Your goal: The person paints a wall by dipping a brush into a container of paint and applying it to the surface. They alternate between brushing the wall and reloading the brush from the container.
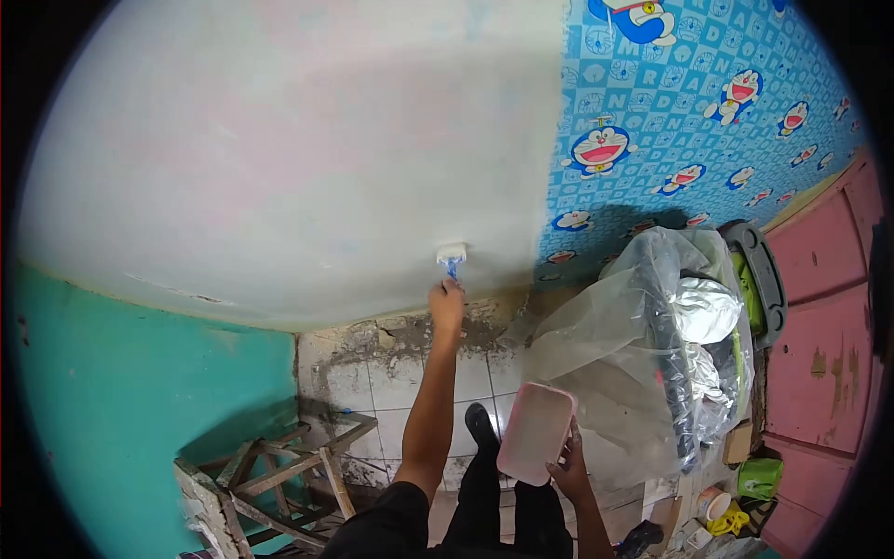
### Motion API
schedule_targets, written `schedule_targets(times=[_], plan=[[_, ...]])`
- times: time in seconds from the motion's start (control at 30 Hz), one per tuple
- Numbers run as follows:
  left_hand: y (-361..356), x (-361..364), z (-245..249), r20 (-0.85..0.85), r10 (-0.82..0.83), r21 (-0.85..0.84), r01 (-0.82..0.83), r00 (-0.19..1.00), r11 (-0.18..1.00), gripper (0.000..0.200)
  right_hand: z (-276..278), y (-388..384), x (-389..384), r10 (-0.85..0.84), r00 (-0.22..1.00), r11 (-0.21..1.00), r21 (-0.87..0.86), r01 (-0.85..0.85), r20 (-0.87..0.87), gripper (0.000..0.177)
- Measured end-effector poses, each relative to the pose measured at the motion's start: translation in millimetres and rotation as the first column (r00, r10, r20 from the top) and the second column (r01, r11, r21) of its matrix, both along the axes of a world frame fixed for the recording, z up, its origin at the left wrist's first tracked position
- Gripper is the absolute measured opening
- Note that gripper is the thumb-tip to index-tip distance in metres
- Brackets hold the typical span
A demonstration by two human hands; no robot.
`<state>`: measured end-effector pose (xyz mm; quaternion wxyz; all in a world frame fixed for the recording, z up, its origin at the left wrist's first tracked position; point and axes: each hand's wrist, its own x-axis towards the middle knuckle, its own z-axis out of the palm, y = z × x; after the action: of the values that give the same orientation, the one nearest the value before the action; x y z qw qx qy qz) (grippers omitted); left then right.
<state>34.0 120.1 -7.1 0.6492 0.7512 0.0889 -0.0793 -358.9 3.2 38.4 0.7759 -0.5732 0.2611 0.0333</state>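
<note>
My left hand (pixel 447 305) is closed around the blue handle of a paintbrush (pixel 452 254). The brush's wide, whitish head rests against the lower part of a white-painted wall (pixel 354 158), where faint pink patches show through. Lower down, my right hand (pixel 569 466) grips the near right side of a pink-rimmed plastic container (pixel 537 432), held at about thigh height. Its inside looks pale and cloudy; I cannot make out how full it is.
Blue cartoon wallpaper (pixel 633 140) borders the white area at right. Below it stands a plastic-covered bundle (pixel 643 345) beside a pink door (pixel 819 326). A worn wooden frame (pixel 279 475) stands by the green wall (pixel 168 373). Small items, including a green packet (pixel 760 478), lie lower right.
</note>
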Motion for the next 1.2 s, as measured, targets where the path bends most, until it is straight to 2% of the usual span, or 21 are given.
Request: schedule_targets(times=[0.07, 0.1, 0.17, 0.27, 0.37, 0.47, 0.6, 0.67, 0.73, 0.77, 0.83, 0.9, 0.97, 1.03, 1.1, 1.2], plan=[[-5, -16, 121, 0.108, 0.039, -0.12, -0.026, 0.993, 0.992, 0.033, -1, 2, 1, 0.015, 1.0, 1.0, -0.013, -0.015, 0.019, 0.099], [-5, -23, 152, 0.161, 0.055, -0.14, -0.032, 0.985, 0.99, 0.032, 0, 2, 1, 0.021, 0.999, 1.0, -0.022, -0.021, 0.025, 0.099], [-6, -29, 189, 0.267, 0.088, -0.187, -0.038, 0.96, 0.982, 0.031, 9, 5, 5, 0.007, 1.0, 1.0, 0.004, -0.007, 0.019, 0.099], [-12, -29, 200, 0.443, 0.164, -0.219, -0.071, 0.881, 0.973, 0.031, 21, 8, 10, 0.011, 1.0, 0.999, 0.036, -0.011, 0.003, 0.099], [-18, -19, 167, 0.525, 0.105, -0.11, -0.055, 0.845, 0.992, 0.03, 26, 7, 11, 0.032, 0.999, 0.998, 0.063, -0.031, -0.006, 0.1], [-18, -9, 71, 0.453, 0.033, -0.019, -0.027, 0.891, 0.999, 0.03, 27, 7, 11, 0.055, 0.998, 0.997, 0.048, -0.054, -0.008, 0.101], [-15, -26, -45, 0.317, -0.028, 0.229, -0.048, 0.948, 0.972, 0.034, 26, 4, 9, 0.034, 0.999, 0.999, 0.019, -0.033, -0.011, 0.101], [-11, -28, -66, 0.247, -0.026, 0.323, -0.057, 0.969, 0.945, 0.036, 22, 1, 5, 0.048, 0.998, 0.999, 0.008, -0.047, -0.033, 0.101], [-14, -29, -60, 0.186, -0.007, 0.382, -0.066, 0.982, 0.922, 0.038, 24, -3, 4, 0.045, 0.999, 0.999, -0.002, -0.045, -0.028, 0.101], [-14, -24, -55, 0.108, -0.013, 0.277, -0.017, 0.994, 0.961, 0.038, 25, -4, 4, 0.035, 0.999, 0.999, -0.004, -0.035, -0.013, 0.1], [-13, -12, 1, -0.045, -0.054, 0.058, 0.057, 0.998, 0.997, 0.038, 24, -5, 3, 0.028, 0.999, 0.999, -0.017, -0.028, 0.016, 0.1], [-16, -9, 71, 0.064, -0.028, -0.081, 0.033, 0.998, 0.996, 0.038, 14, -6, 0, 0.034, 0.998, 0.998, -0.045, -0.032, 0.045, 0.099], [-17, -14, 147, 0.118, 0.017, -0.144, 0.0, 0.993, 0.99, 0.037, 25, -9, 5, 0.037, 0.998, 0.998, -0.047, -0.035, 0.053, 0.099], [-18, -32, 228, 0.201, 0.028, -0.115, -0.005, 0.979, 0.993, 0.036, 31, -9, 6, 0.042, 0.997, 0.998, -0.048, -0.039, 0.066, 0.099], [-20, -36, 269, 0.376, 0.072, -0.142, -0.019, 0.924, 0.99, 0.034, 29, -9, 4, 0.047, 0.995, 0.998, -0.053, -0.042, 0.083, 0.099], [-31, -25, 280, 0.545, 0.124, -0.163, -0.04, 0.829, 0.986, 0.032, 42, -7, 6, 0.022, 0.999, 0.999, 0.031, -0.023, 0.041, 0.099]])
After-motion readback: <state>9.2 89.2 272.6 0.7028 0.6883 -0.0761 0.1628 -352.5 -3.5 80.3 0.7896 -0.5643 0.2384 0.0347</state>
